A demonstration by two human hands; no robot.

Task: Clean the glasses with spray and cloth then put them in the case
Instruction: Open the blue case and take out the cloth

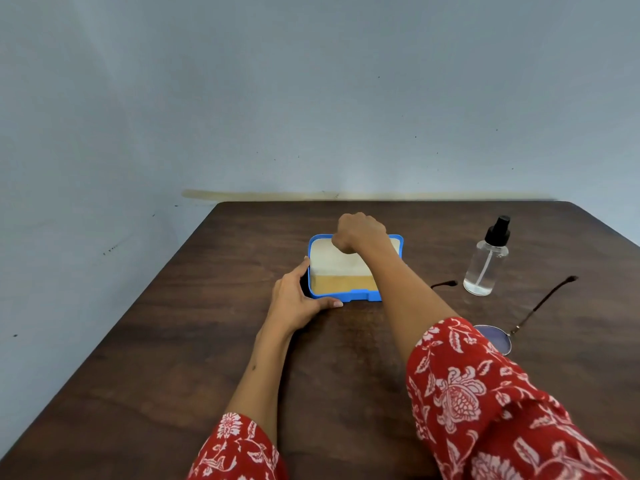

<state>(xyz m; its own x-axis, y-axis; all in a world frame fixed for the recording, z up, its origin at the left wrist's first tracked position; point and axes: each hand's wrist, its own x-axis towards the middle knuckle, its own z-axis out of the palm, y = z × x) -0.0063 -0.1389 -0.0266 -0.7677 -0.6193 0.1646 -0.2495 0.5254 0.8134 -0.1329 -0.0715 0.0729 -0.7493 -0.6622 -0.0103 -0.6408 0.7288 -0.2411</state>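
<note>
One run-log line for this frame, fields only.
stage: opening case | left hand: steadies blue case | right hand: grips lid | glasses, spray bottle: on table, untouched

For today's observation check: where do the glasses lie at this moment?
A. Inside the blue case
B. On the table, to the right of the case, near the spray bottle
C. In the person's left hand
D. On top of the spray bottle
B: the glasses lie on the table near the spray bottle, right of the open blue case.
</note>
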